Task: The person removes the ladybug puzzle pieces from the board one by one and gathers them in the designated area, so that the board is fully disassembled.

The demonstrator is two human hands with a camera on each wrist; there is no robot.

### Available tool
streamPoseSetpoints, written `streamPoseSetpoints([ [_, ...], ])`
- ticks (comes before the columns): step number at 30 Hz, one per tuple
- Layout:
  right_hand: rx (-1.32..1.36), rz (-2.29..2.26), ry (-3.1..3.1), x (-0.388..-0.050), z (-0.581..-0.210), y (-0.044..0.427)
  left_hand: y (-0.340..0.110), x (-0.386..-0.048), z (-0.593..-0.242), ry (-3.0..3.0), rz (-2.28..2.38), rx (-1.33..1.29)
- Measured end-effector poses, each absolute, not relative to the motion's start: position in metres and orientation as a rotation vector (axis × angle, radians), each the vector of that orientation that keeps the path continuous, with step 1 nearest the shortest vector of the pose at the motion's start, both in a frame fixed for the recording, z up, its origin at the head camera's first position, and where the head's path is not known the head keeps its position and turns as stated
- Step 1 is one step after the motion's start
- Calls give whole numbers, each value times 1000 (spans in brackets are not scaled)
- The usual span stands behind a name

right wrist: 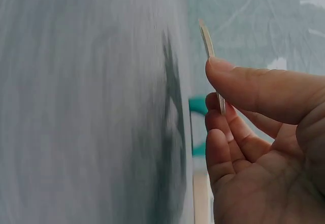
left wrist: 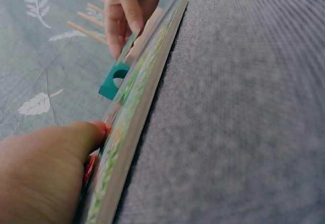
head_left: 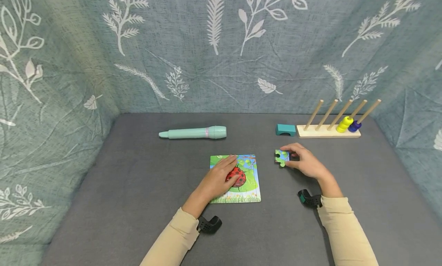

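left hand [head_left: 215,181]: lay with fingers extended on the ladybug puzzle [head_left: 249,195].
ladybug puzzle: rested mid-counter [head_left: 138,189], well in from the back edge.
right hand [head_left: 306,163]: apart from the left, pinched a jigsaw piece [head_left: 282,157] between thumb and fingers.
jigsaw piece: was on the right-edge side of the puzzle.
teal arch block [head_left: 286,128]: stood near the back edge, beside the peg rack [head_left: 312,133].
peg rack: stood toward the back right corner.

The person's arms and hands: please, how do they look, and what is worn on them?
The two long beige fabric sleeves are plain. Curved black devices sit at both wrists; the right one has a green patch. The left hand and right hand wear no visible gloves.
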State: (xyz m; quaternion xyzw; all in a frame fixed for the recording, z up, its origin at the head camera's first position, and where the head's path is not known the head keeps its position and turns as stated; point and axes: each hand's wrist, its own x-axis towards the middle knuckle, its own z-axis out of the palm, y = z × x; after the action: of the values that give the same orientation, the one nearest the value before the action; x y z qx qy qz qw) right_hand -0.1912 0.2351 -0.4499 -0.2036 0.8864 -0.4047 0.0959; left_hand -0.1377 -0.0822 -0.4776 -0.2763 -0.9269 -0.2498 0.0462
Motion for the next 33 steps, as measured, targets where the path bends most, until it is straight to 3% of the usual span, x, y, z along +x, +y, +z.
streamPoseSetpoints([
  [33,-361,-1103,2849,-170,-453,348,-85,-141,-476,-2821,-799,-862],
])
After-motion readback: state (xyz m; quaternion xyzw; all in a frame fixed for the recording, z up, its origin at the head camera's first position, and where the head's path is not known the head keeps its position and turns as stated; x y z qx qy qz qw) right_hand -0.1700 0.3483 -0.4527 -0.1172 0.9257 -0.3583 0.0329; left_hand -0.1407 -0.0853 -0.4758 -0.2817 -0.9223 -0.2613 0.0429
